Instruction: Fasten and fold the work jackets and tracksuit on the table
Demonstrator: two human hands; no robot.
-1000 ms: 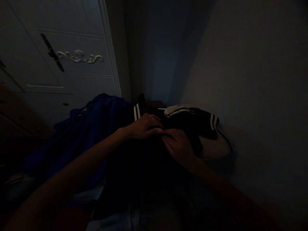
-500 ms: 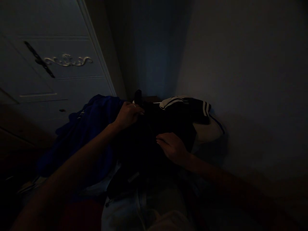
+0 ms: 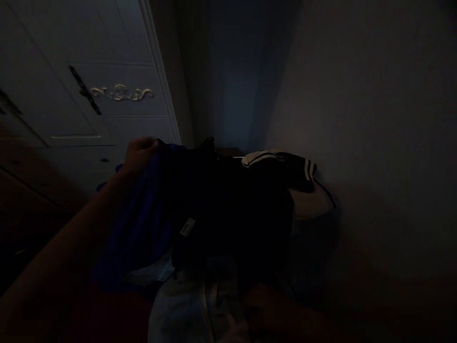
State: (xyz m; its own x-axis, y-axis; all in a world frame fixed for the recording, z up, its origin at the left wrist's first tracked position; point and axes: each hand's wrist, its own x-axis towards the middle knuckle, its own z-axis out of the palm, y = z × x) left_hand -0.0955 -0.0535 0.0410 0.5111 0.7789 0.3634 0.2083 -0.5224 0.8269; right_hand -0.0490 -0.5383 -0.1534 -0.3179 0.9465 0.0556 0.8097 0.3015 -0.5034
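Observation:
A black garment point(image 3: 228, 205) lies spread over a pile of clothes, with a small white label point(image 3: 187, 227) near its lower left. At its far left corner, my left hand point(image 3: 140, 153) is closed, pinching the dark cloth between thumb and fingers. Beneath that cloth hangs a blue garment point(image 3: 143, 228). Low and close to my body is my right hand point(image 3: 262, 297), near the lower edge of the black garment. Darkness hides its fingers, so its grip is not clear.
A white wardrobe point(image 3: 132, 126) with a dark handle point(image 3: 84, 90) and scroll ornament point(image 3: 122, 92) stands on the left. A plain wall point(image 3: 374, 119) closes the right side. Behind the black garment lies a black-and-white striped garment point(image 3: 282, 164) above a pale rounded item point(image 3: 312, 204).
My left hand has moved left, drawing the black cloth over the blue garment. My right hand has dropped toward my body. The label shows more plainly, and the view has shifted slightly left.

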